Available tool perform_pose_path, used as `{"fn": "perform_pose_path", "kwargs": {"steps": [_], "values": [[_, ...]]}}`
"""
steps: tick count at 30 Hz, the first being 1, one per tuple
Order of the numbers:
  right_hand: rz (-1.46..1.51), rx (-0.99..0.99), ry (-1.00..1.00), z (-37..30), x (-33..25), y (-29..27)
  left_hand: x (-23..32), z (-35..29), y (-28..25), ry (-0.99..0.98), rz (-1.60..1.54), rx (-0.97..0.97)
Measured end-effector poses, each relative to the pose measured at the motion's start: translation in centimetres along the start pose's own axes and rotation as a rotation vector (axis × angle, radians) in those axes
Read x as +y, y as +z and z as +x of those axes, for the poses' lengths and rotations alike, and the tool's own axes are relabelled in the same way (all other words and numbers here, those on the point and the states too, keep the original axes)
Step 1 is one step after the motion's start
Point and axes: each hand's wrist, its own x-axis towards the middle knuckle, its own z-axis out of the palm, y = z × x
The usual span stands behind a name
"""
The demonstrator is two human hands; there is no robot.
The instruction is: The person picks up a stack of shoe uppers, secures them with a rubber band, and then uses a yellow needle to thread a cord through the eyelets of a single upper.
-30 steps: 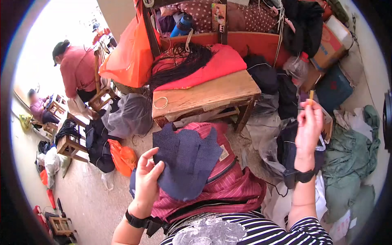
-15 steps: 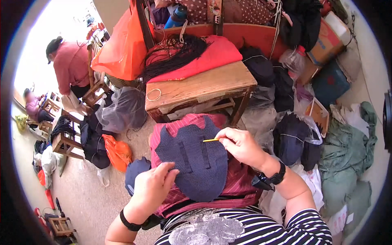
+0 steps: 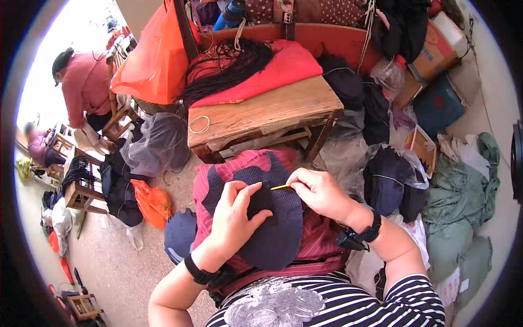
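A dark navy textured fabric piece (image 3: 278, 234) lies across my lap on a maroon striped cloth (image 3: 321, 250). Its upper edge is cut in curves, and narrow darker strips run down its middle. My left hand (image 3: 234, 212) rests on the piece's left half, thumb and fingers apart, covering one strip. Between the thumb and fingers of my right hand (image 3: 318, 191) is a thin yellow tool (image 3: 281, 187). The tool's tip points left, at the fabric close to the right-hand strip. Whether the tip goes into the cloth, I cannot tell.
Ahead stands a wooden bench (image 3: 261, 120) with a red cloth (image 3: 297, 65), black cords (image 3: 234, 71) and a rubber band (image 3: 200, 125). A navy cap-like piece (image 3: 180, 234) sits at my left. Bundled dark fabric (image 3: 387, 177) and green cloth (image 3: 455, 207) lie right. A person (image 3: 87, 87) works far left.
My left hand has moved right and up onto the fabric, over the left strip. My right hand keeps the yellow tool in nearly the same place. The view has shifted slightly.
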Motion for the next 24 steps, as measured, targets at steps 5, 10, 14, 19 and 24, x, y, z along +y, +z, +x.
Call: {"fn": "perform_pose_path", "kwargs": {"steps": [5,10,14,19,24], "values": [[-0.006,-0.029,-0.154,1.5,0.0,1.8,-0.2,0.3,0.4,0.024,0.013,0.022],[-0.111,-0.064,-0.129,2.4,0.8,3.0,-0.1,1.2,0.4,0.103,0.069,0.025],[0.263,-0.122,0.196,2.8,-0.7,1.6,-0.2,-0.2,-0.7,0.000,0.096,0.022],[0.352,-0.099,0.212,2.0,-0.1,2.1,0.5,1.3,0.1,0.045,0.072,0.013],[0.062,0.038,-0.154,2.8,0.1,4.1,0.0,2.0,-0.2,-0.049,-0.015,-0.058]]}}
